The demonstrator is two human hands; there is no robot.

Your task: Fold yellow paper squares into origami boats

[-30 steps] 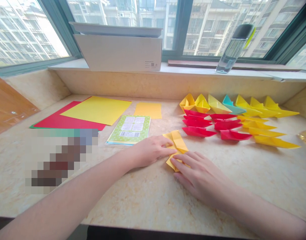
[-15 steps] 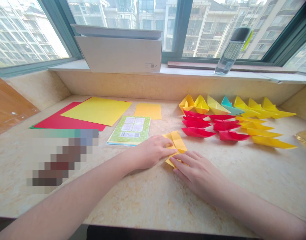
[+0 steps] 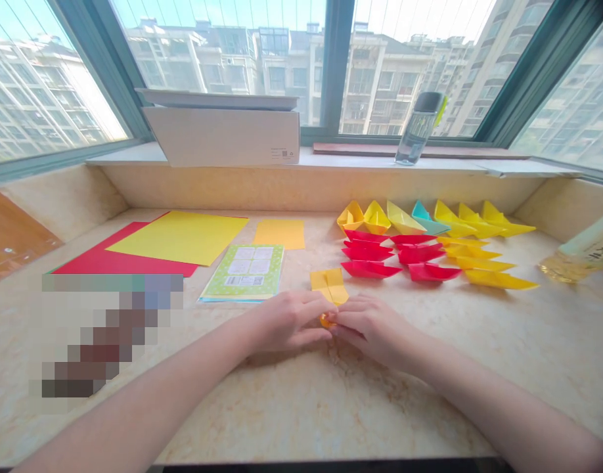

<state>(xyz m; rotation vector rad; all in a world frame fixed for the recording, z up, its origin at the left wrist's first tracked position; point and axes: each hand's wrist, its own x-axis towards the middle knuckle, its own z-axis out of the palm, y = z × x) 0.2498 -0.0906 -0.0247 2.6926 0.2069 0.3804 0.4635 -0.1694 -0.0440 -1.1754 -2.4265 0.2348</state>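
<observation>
A partly folded yellow paper piece [image 3: 329,285] lies on the marble counter [image 3: 301,407] in front of me. My left hand [image 3: 286,322] and my right hand [image 3: 375,325] meet at its near end, fingertips pinched on the paper's lower edge. Most of the near part of the paper is hidden under my fingers. To the right stand rows of finished paper boats: yellow ones [image 3: 479,263], red ones [image 3: 375,253] and one teal boat [image 3: 422,213].
Flat yellow and red sheets [image 3: 178,240], a small orange sheet [image 3: 279,233] and a green instruction leaflet [image 3: 245,272] lie at the left. A white box [image 3: 227,135] and a water bottle [image 3: 420,128] stand on the sill. A drink bottle [image 3: 582,253] lies far right.
The camera has tilted up and pulled back. Both hands have drawn together at the near end of the yellow paper, going from flat pressing to pinching its edge.
</observation>
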